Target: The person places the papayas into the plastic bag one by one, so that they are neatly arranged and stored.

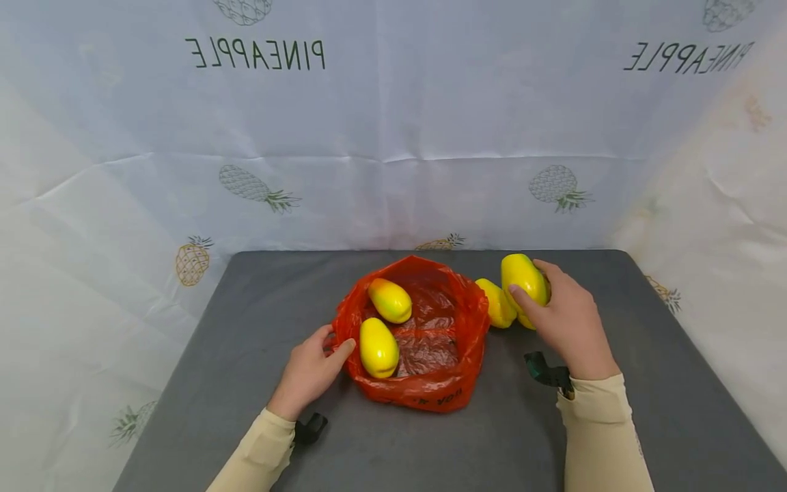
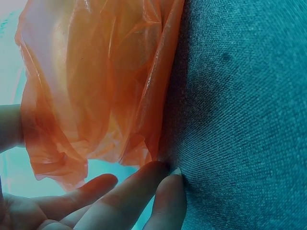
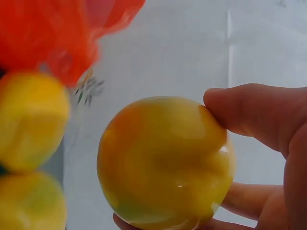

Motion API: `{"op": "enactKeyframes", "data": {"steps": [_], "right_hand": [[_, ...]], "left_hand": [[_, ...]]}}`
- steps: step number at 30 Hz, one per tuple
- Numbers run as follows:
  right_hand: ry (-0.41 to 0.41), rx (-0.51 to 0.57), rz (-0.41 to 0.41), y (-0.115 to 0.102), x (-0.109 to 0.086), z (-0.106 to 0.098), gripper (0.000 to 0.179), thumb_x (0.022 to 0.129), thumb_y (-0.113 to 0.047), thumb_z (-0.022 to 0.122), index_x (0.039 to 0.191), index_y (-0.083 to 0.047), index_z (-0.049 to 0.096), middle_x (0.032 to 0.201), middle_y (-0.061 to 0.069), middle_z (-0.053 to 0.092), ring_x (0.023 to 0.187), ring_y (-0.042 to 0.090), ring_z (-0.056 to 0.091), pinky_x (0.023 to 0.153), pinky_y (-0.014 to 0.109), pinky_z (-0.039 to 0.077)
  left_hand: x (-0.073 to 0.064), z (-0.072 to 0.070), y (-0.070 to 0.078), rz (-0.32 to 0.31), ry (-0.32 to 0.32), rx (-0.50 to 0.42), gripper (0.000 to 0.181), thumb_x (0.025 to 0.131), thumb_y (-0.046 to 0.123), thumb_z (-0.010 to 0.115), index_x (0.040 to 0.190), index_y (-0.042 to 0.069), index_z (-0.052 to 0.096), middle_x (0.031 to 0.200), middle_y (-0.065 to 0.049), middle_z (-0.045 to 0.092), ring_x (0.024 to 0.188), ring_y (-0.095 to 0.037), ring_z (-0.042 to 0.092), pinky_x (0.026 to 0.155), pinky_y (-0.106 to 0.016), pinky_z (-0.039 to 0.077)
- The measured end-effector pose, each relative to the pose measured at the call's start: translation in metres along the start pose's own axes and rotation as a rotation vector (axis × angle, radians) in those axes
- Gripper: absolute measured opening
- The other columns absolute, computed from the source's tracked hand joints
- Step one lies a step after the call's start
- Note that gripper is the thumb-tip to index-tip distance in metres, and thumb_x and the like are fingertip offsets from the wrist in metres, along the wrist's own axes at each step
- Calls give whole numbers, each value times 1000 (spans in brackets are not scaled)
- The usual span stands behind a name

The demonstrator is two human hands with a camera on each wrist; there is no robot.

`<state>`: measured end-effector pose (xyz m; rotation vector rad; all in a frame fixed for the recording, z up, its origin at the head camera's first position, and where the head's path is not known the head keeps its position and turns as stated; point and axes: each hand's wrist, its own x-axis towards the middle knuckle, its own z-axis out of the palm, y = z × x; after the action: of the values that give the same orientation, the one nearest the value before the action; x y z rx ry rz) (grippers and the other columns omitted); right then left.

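Observation:
A red plastic bag [image 1: 424, 393] stands with its mouth open upward. Inside it, on the left, are two yellow mangoes, an upper mango [image 1: 391, 301] and a lower mango [image 1: 378, 348]. My left hand [image 1: 312, 369] holds the bag's left rim, thumb on one side of the film and fingers outside; in the left wrist view its fingertips [image 2: 158, 191] are low by the table. My right hand [image 1: 568, 318] grips another yellow mango [image 3: 165, 163] raised beyond the bag's right side. Two more mangoes sit beneath and beside it, one a left mango [image 1: 498, 304] against the bag.
The grey table [image 1: 264, 314] runs back to a white curtain [image 1: 393, 123] printed with pineapples, which also hangs at both sides. Dark straps with camera mounts, the right mount [image 1: 547, 372] and the left mount [image 1: 310, 429], sit at my wrists.

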<state>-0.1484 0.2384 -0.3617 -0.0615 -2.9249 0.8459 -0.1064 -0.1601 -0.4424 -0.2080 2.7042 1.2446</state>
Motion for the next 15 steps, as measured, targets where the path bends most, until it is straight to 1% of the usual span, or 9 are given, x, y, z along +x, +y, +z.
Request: {"op": "enactKeyframes", "data": {"steps": [5,11,15], "right_hand": [[0,33,-55,-25,0,8,81,105,-57,63,162,-3,44,152,27,60,115,44,66,91,62,60],[-47,50,-112,-50,4,22,78,105,-53,64,163,-5,44,154,24,59,116,41,66,92,60,59],[-79,64,-140,-65,6,34,75,105,-48,68,163,-7,45,151,22,62,117,39,67,95,59,58]], "left_hand": [[0,0,0,-14,-4,0,67,104,45,68,156,6,53,148,-19,68,123,-37,73,104,-56,61],[0,-1,1,-23,-5,-7,69,103,45,68,157,4,52,149,-20,66,124,-38,73,104,-55,61],[1,-1,2,-28,-7,-13,70,103,46,68,157,5,52,149,-20,66,124,-37,73,104,-55,61]]}}
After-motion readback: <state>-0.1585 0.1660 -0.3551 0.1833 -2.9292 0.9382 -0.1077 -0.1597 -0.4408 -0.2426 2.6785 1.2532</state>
